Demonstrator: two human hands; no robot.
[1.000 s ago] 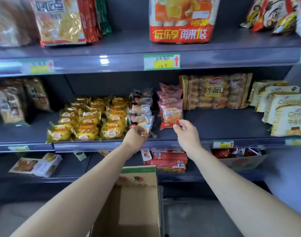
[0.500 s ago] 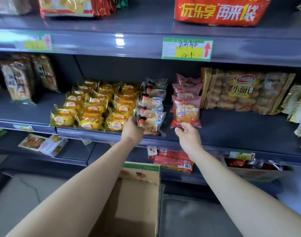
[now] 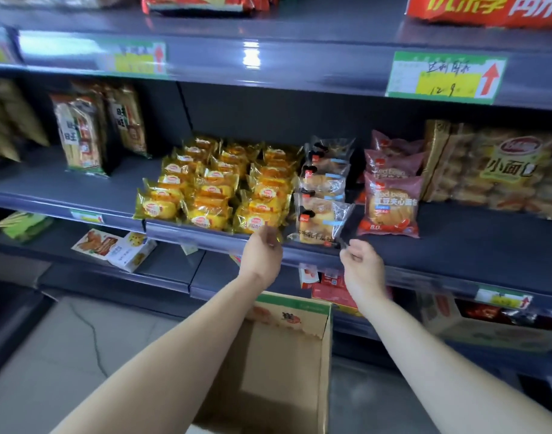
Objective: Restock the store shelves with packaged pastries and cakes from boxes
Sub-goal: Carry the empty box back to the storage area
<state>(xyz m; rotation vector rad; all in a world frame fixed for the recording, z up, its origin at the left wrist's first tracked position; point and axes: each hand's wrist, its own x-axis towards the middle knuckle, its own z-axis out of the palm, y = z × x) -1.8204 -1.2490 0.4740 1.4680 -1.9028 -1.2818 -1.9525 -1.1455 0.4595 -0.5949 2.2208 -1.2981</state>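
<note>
While both hands pinch the clear pack's [image 3: 321, 219] lower corners mid-frame, left hand [image 3: 262, 256], right hand [image 3: 360, 267], box [image 3: 287, 364] sits below.

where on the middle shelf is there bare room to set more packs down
Bare shelf lies between the striped snack bags and the yellow cake packs, and in front of the big bread bag, right of the red bean packs. Crowded: yellow cakes, clear-wrapped cakes and red bean packs stand side by side, apparently gapless.
</note>
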